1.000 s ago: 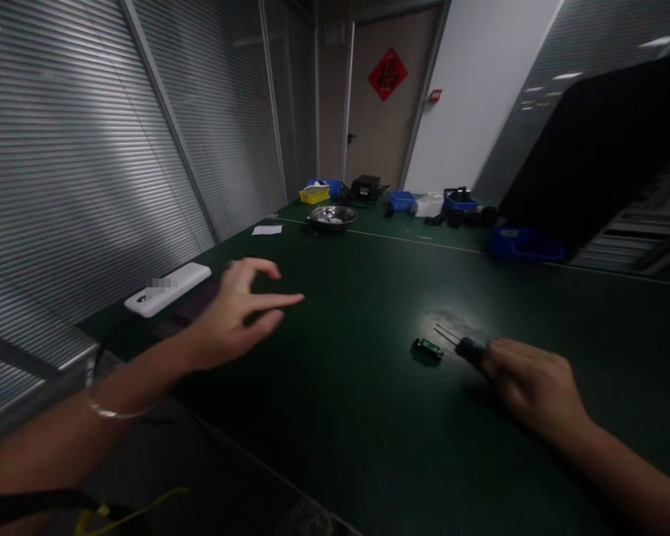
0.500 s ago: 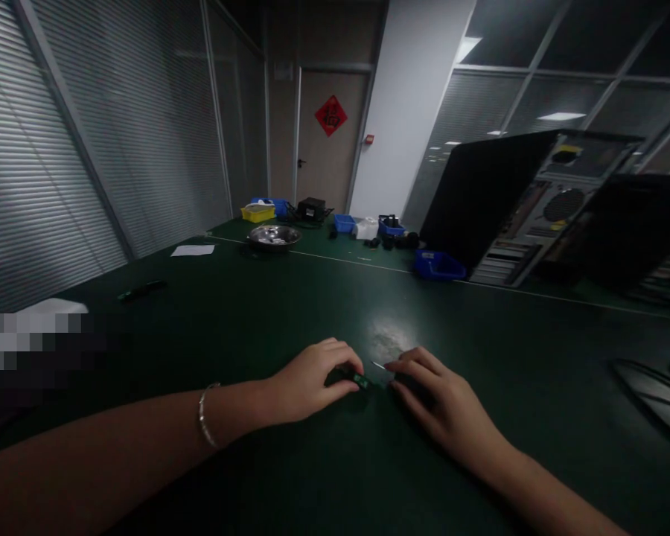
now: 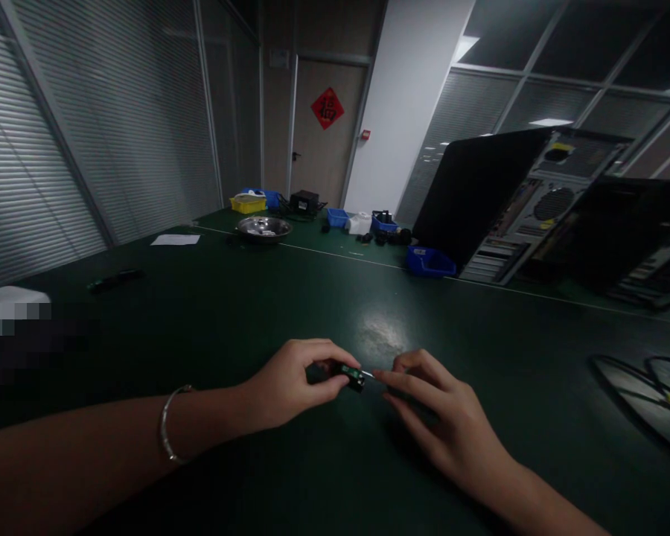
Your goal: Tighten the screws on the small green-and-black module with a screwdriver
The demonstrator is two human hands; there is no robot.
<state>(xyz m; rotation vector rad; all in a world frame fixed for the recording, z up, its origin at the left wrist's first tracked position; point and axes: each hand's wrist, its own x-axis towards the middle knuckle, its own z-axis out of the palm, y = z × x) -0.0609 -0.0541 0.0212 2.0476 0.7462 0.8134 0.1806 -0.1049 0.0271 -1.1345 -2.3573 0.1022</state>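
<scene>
My left hand (image 3: 290, 383) pinches a small dark part with a green circuit board (image 3: 351, 376) between thumb and fingers. The board's free end points to the right, a little above the green table (image 3: 324, 461). In my right hand (image 3: 452, 409) the thumb and fingers are closed around a thin, silvery metal tool (image 3: 368, 374); its grip is hidden and its exact kind is unclear. The tool's tip reaches the upper right end of the board and appears to touch it.
At the far left lies another dark and green piece (image 3: 115, 281), with white paper (image 3: 175, 240) behind it. Farther back stand a metal bowl (image 3: 264, 231) and a blue bin (image 3: 431, 262). A computer case (image 3: 480, 205) rises behind right; black cable (image 3: 619, 394) coils at right.
The board has turned and come further out of my left fingers, and now shows more. My right hand's tool has moved left onto it. The whole view has shifted slightly.
</scene>
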